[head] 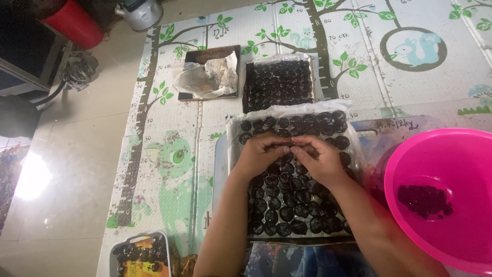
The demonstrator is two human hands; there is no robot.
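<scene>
Head cam: both hands' (289, 154) grip pinches (prob.) dark piece (288, 151) btwn fingertips.

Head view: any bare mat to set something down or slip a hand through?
Free: mat strip left of the near tray, below the paper-lined tray; also mat right of the far tray, above the pink bowl. Crowded: both hands over the near tray; bowl hugs its right edge.

My left hand (260, 154) and right hand (316, 159) are bare. No gloves or rings. Both forearms show unsleeved behind them.
</scene>
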